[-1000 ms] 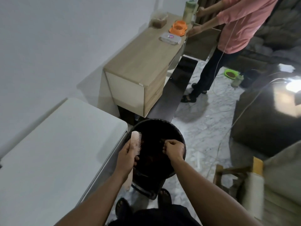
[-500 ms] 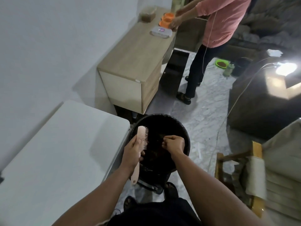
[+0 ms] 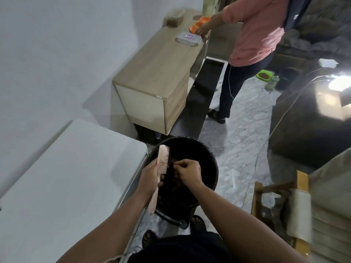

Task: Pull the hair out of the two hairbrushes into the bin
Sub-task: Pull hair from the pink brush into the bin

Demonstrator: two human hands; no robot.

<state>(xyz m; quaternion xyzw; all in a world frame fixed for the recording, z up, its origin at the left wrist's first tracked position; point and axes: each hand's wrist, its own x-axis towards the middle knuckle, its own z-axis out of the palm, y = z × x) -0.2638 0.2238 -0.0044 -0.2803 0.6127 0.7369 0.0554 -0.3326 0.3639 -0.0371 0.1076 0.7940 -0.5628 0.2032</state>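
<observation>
My left hand grips a pale pink hairbrush by its neck, bristles facing right, held upright over the left rim of a round black bin. My right hand is over the bin's mouth with its fingertips pinched on dark hair at the brush's bristles. The inside of the bin is dark and its contents are hard to make out. Only one hairbrush is in view.
A white table lies at my left, touching the bin. A wooden cabinet stands behind the bin, with a person in a pink shirt beside it. A dark sofa and a wooden chair are at right.
My right hand moved left from the bin's middle to the brush bristles and pinched the hair. My left hand and the brush stayed over the bin's left rim.
</observation>
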